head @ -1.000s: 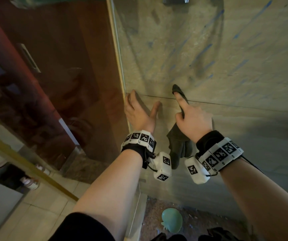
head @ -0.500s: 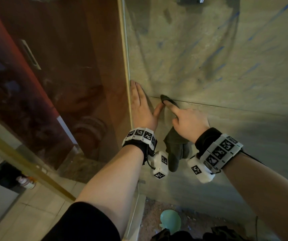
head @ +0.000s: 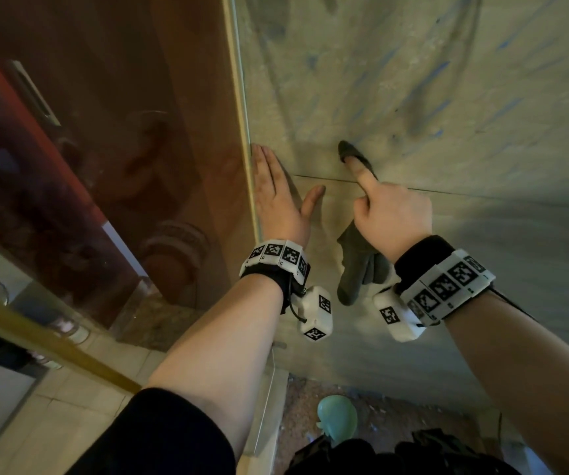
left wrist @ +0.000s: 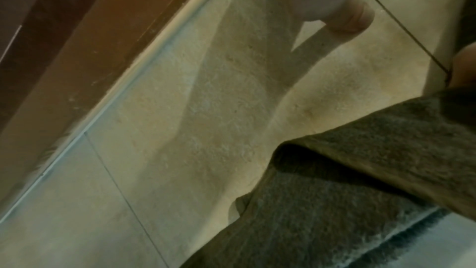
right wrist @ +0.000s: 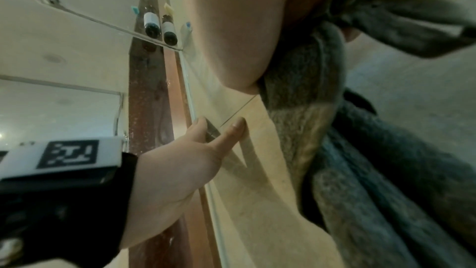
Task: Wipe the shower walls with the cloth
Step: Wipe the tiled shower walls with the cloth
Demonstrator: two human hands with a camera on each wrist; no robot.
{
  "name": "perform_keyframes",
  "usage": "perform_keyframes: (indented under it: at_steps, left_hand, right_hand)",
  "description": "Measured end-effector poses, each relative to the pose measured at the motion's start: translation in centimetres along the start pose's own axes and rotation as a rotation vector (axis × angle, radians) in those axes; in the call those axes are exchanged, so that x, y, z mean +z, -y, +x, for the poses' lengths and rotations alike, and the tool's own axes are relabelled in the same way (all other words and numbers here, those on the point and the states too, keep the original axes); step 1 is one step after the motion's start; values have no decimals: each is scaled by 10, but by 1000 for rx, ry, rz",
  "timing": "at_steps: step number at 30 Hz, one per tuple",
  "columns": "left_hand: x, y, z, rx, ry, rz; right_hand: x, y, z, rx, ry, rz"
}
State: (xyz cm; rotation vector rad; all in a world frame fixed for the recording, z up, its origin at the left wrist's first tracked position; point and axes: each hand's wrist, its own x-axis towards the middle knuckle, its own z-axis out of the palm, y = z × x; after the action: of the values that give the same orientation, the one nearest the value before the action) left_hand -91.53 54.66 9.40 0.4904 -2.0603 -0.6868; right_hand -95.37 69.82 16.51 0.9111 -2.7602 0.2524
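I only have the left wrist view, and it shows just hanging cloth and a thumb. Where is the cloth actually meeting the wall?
Observer: The right hand pins the top end of the cloth to the wall under a straight index finger, just above the grout line.
Operator: How is the rest held?
Observer: The other fingers curl round the cloth, and it hangs bunched below that grip.
Operator: Is the left hand helping?
Observer: No. The left hand lies flat on the wall beside the glass, fingers straight, apart from the cloth.
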Motion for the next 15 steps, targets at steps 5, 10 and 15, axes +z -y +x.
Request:
perform_keyframes:
  at_steps: [5,10,15]
  left_hand:
    - [2,2,1,19,-25,-4]
    - [1,1,0,24,-48,10]
    - [0,-4,0,-25,-13,0]
  right_hand:
    - [8,5,0,-59,91,-58]
    - [12,7,-4,-88,146,-113]
    - [-1,2,-4,-34,42,-58]
